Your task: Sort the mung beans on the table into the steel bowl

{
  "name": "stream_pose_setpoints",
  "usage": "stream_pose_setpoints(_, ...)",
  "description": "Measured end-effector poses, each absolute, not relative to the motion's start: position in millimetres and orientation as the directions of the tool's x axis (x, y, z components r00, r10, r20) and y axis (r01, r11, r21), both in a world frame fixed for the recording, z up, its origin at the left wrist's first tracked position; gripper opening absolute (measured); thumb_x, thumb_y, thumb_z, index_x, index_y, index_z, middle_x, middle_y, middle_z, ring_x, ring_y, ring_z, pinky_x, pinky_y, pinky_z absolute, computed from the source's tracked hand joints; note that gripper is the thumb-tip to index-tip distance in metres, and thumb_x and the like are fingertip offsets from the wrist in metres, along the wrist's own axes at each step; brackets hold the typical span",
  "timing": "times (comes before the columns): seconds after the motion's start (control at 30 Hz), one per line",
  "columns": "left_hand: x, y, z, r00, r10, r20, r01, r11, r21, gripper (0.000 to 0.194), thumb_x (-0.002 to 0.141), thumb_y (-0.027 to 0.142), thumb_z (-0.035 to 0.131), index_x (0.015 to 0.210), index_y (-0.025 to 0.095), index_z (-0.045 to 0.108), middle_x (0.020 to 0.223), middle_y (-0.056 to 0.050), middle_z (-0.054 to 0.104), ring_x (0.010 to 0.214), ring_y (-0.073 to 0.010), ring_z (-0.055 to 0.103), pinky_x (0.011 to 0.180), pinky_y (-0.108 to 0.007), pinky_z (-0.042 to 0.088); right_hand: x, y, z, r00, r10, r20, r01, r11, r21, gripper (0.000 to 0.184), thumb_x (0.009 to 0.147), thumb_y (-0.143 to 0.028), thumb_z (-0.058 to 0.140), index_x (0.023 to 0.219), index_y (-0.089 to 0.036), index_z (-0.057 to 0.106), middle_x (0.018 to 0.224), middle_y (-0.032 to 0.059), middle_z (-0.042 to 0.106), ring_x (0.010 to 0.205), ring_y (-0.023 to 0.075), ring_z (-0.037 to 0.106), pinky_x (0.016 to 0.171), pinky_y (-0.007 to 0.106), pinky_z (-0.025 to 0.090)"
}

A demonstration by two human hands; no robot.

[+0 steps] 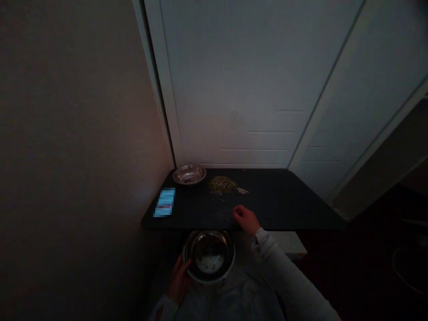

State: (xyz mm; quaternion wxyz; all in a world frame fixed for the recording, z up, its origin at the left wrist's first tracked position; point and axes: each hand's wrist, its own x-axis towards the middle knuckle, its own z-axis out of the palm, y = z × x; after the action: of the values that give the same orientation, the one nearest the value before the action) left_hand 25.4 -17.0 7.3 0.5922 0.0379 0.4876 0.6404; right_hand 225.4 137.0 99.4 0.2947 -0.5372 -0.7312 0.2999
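While the left hand grips its rim, thumb over the edge, the round, shiny metal bowl sits over the lap, just below the table's near edge. I can make out dark specks in its bottom. I see the right hand at that edge, fingers curled loosely inward; I cannot tell whether the fingertips meet or pinch anything. Beyond it, on the black, flat tabletop, lies a loose heap of small yellowish-brown grains, with a pale, flat patch at its right side. The table edge stands between my bowl and that heap. Farther left I have a shallow silver metal dish with a label inside, then a pixelated light-blue rectangle. A white panelled surface closes off the back.
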Motion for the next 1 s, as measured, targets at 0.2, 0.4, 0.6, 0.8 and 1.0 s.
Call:
stream_pose_setpoints(0.2, 23.4, -16.6, 4.4, -0.294, 0.797, -0.527, -0.709, 0.187, 0.679, 0.047, 0.062, 0.016, 0.057, 0.108, 0.02, 0.047, 0.095, -0.007, 0.062, 0.096, -0.0227, 0.053, 0.081, -0.035, 0.042, 218.5, 129.1, 102.2, -0.332, 0.936, 0.118, 0.544, 0.293, -0.786, 0.017, 0.066, -0.027, 0.041, 0.073, -0.017, 0.053, 0.059, -0.0013, 0.053, 0.056, 0.0098, 0.048, 0.053, 0.021, 0.033)
stream_pose_setpoints(0.4, 33.3, -13.9, 16.1, -0.234, 0.846, -0.48, -0.689, 0.204, 0.696, 0.051, 0.058, 0.02, 0.061, 0.107, 0.023, 0.05, 0.105, -0.007, 0.058, 0.104, -0.0254, 0.046, 0.084, -0.037, 0.039, 216.8, 130.0, 98.6, -0.356, 0.928, 0.107, 0.543, 0.299, -0.784, 0.017, 0.066, -0.027, 0.042, 0.074, -0.018, 0.055, 0.06, -0.0014, 0.056, 0.055, 0.0097, 0.049, 0.054, 0.02, 0.034)
stream_pose_setpoints(0.6, 46.6, 1.5, 21.7, -0.147, 0.86, -0.488, -0.725, 0.241, 0.645, 0.051, 0.054, 0.016, 0.062, 0.105, 0.018, 0.052, 0.101, -0.009, 0.06, 0.102, -0.0272, 0.047, 0.085, -0.038, 0.037, 217.5, 128.7, 97.8, -0.383, 0.912, 0.143, 0.587, 0.36, -0.725, 0.018, 0.067, -0.027, 0.043, 0.076, -0.019, 0.057, 0.062, -0.001, 0.059, 0.057, 0.01, 0.051, 0.055, 0.021, 0.035)
stream_pose_setpoints(0.8, 44.2, 0.7, 15.7, -0.13, 0.877, -0.463, -0.729, 0.232, 0.644, 0.053, 0.054, 0.018, 0.063, 0.105, 0.018, 0.051, 0.096, -0.009, 0.062, 0.1, -0.028, 0.049, 0.084, -0.039, 0.037, 222.0, 130.2, 98.6, -0.496, 0.859, 0.127, 0.439, 0.375, -0.816, 0.022, 0.069, -0.03, 0.042, 0.079, -0.016, 0.056, 0.06, -0.0016, 0.055, 0.056, 0.0093, 0.049, 0.056, 0.021, 0.037)
stream_pose_setpoints(1.0, 44.1, -2.5, 18.4, -0.136, 0.87, -0.474, -0.737, 0.231, 0.635, 0.055, 0.054, 0.017, 0.063, 0.108, 0.017, 0.049, 0.093, -0.009, 0.063, 0.098, -0.0268, 0.05, 0.084, -0.037, 0.037, 221.5, 153.2, 95.0, -0.223, 0.96, 0.169, 0.412, 0.25, -0.876, 0.025, 0.071, -0.033, 0.04, 0.084, -0.016, 0.052, 0.064, 0.0, 0.055, 0.061, 0.0107, 0.051, 0.058, 0.023, 0.039)
